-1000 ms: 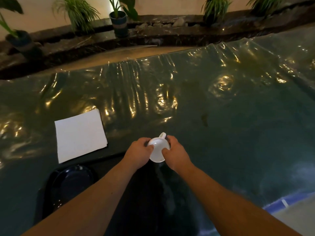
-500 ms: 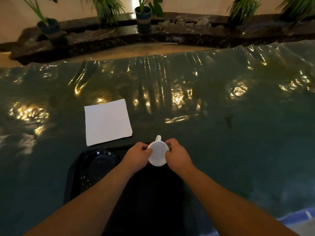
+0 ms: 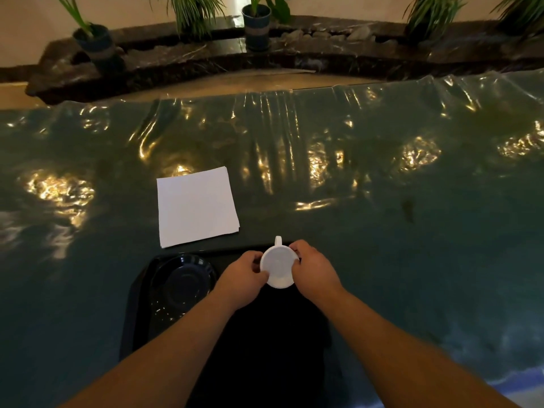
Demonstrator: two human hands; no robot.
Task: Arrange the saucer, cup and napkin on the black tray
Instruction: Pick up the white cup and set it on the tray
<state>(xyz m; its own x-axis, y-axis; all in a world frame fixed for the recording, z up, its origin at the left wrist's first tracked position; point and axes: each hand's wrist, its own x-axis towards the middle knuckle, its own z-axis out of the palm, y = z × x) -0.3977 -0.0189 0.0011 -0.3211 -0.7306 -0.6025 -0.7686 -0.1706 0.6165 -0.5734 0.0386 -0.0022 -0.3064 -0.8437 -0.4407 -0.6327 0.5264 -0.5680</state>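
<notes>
A white cup (image 3: 278,267) is held over the far part of the black tray (image 3: 265,343), its handle pointing away from me. My left hand (image 3: 241,279) grips its left side and my right hand (image 3: 313,272) grips its right side. Whether the cup touches the tray is unclear. A dark saucer (image 3: 181,282) lies on the tray's left part, just left of my left hand. A white square napkin (image 3: 195,206) lies flat on the table beyond the tray, off it.
The table (image 3: 412,231) is covered with a shiny, wrinkled green plastic sheet. Behind its far edge runs a dark stone ledge (image 3: 206,60) with several potted plants (image 3: 256,22). A blue strip (image 3: 530,375) shows at the near right corner.
The view has swung left and down, so tray, saucer and napkin now sit more to the centre. Both hands keep hold of the cup over the tray's far part.
</notes>
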